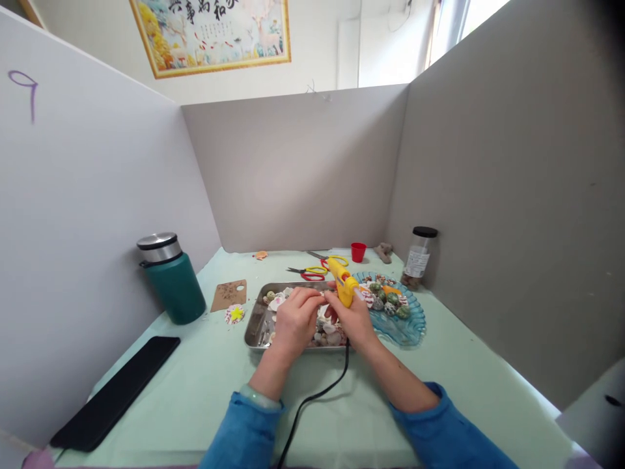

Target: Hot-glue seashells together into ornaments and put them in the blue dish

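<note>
Over a metal tray of shells and small stones, both hands meet at the fingertips. My right hand holds a yellow glue gun, its black cord running down toward the front edge. My left hand has its fingers curled and pressed together close to the right fingertips; whatever is between them is too small to make out. Right of the tray, a blue scalloped plate bears patterned green and grey stones and some orange pieces.
Scissors lie behind the tray, near a red cup. At the left stand a green bottle and a flat black object. A brown card lies nearby. A black-lidded jar stands right; grey panels enclose the table.
</note>
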A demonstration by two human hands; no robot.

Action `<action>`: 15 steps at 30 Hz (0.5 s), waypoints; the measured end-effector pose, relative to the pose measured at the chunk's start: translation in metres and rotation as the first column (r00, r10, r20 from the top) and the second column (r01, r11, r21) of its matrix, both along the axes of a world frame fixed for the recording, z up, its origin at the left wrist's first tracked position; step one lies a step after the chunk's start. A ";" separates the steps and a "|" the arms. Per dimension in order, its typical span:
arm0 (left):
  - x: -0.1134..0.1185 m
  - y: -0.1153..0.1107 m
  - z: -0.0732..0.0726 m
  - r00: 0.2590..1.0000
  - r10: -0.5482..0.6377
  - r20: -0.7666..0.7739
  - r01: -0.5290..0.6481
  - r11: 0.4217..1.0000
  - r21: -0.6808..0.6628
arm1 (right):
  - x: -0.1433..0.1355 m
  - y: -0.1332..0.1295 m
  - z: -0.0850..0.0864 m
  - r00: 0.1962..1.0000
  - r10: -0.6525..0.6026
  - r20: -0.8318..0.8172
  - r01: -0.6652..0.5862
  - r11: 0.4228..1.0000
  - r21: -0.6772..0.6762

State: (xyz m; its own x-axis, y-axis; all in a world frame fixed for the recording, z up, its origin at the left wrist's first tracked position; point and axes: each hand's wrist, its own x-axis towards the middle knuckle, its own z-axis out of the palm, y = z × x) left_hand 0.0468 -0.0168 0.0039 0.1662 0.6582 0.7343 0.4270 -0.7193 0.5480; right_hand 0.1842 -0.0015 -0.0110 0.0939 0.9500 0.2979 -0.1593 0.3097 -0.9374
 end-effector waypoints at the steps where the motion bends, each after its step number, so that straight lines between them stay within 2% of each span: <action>1: 0.000 0.000 0.000 0.999 0.001 -0.035 -0.001 1.000 0.014 | 0.000 0.000 0.000 1.000 0.001 -0.011 0.000 1.000 0.008; 5: -0.002 0.001 0.000 0.991 -0.015 -0.134 0.022 0.999 0.048 | 0.001 0.000 0.002 1.000 0.000 -0.023 0.001 0.999 0.044; 8: -0.004 0.002 -0.001 0.988 -0.051 -0.148 0.061 0.996 0.063 | 0.002 -0.001 0.003 0.999 -0.024 0.022 0.023 0.997 0.072; 12: -0.006 0.000 0.002 0.990 -0.096 -0.103 0.102 0.993 0.061 | 0.004 0.000 0.001 0.990 -0.081 0.113 0.066 0.989 0.129; 15: -0.007 -0.002 0.007 0.991 -0.122 -0.044 0.123 0.992 0.020 | 0.005 0.001 -0.004 0.964 -0.171 0.205 0.132 0.973 0.191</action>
